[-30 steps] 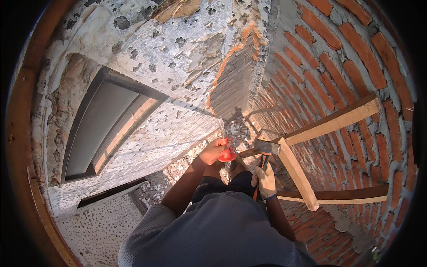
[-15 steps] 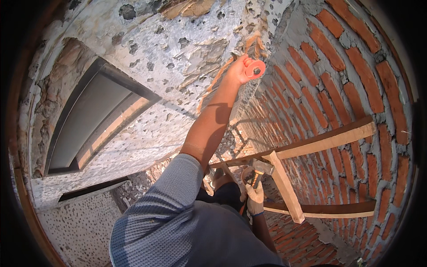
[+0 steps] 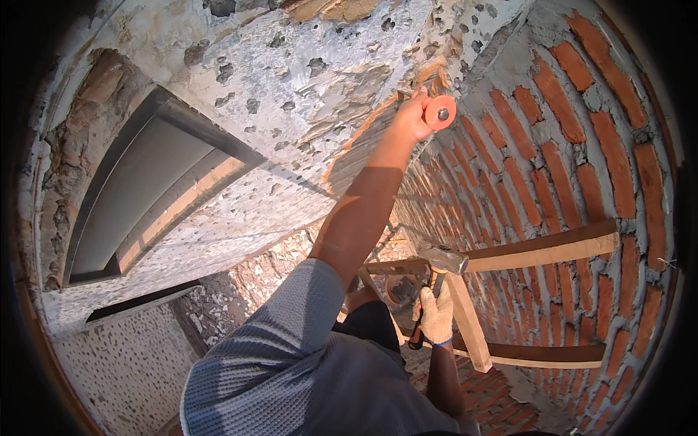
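Observation:
My bare left hand (image 3: 413,118) is stretched up to the rough plastered wall (image 3: 320,87), closed around a chisel (image 3: 440,113) with a round red-orange hand guard. The dark striking end shows in the middle of the guard. The chisel's shaft and tip are mostly hidden behind my fingers, close to the chipped corner of the wall. Lower down, my right hand (image 3: 436,317), in a pale knitted glove, grips a hammer (image 3: 444,259) by its black and orange handle. The steel head points up, in front of a wooden frame.
A brick wall (image 3: 560,160) with grey mortar rises on the right. Timber beams (image 3: 545,248) of a frame stick out along it beside my right hand, with a slanted wooden brace (image 3: 469,320). A dark-framed opening (image 3: 160,196) is on the left. Rubble (image 3: 273,263) lies below.
My right hand has raised the hammer slightly, and its head now shows above the beam junction. The left hand keeps the chisel at the wall corner; the whole view has shifted a little.

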`<state>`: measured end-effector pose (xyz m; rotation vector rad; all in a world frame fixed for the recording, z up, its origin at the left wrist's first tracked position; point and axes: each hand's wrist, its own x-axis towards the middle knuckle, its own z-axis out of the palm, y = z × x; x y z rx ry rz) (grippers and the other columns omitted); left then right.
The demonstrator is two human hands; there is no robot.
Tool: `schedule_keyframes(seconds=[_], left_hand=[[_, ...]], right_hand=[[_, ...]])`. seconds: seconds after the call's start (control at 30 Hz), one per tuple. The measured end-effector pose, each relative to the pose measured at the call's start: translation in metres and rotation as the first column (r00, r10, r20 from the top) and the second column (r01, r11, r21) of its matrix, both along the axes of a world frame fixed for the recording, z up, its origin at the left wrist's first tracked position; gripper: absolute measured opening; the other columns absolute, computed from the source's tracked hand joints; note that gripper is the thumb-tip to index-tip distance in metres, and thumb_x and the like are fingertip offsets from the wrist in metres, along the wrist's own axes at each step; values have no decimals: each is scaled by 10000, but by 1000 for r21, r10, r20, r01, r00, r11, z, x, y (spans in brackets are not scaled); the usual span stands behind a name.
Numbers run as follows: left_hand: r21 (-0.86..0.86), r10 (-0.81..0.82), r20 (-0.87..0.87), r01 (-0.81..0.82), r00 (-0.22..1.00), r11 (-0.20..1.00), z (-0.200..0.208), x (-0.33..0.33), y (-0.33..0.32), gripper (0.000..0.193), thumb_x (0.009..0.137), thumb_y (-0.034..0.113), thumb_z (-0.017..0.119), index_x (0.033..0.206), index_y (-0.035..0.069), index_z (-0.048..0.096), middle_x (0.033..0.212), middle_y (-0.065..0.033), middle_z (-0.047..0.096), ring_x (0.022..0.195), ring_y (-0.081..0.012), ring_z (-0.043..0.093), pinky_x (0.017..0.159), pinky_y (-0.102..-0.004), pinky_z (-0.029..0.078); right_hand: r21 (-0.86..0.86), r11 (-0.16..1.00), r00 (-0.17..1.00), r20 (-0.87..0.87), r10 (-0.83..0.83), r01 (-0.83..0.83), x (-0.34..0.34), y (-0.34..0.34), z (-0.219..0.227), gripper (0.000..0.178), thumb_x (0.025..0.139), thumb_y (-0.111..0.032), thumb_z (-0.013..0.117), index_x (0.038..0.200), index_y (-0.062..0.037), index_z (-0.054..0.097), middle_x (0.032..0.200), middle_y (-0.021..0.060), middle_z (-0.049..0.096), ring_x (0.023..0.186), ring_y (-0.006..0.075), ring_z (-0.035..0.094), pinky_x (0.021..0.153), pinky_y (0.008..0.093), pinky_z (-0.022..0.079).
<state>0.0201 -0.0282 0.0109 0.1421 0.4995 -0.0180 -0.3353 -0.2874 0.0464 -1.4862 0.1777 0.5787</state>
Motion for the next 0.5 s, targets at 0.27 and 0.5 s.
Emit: schedule_keyframes(seconds=[0.27,0.5], left_hand=[[-8,47,-52,-48,998,999,22,10,-8,160,1039,222,544,1103,76,533,984,-72,620,852,-248,675,737,-477,601],[-11,-76,-48,76,996,997,23,37,6,235,1053,282,498,1060,67,590,989,-61,680,864,-232,703,762,-448,620]], right_hand=[[-338,933,889,456,46,125,102,29,81,284,990,-206,622,1150,3,513,705,48,577,573,123,539,528,296,440],[594,800,597,671,-439,-79,178,84,128,277,1005,-249,631,1150,-23,560,852,95,612,728,178,585,698,356,502]])
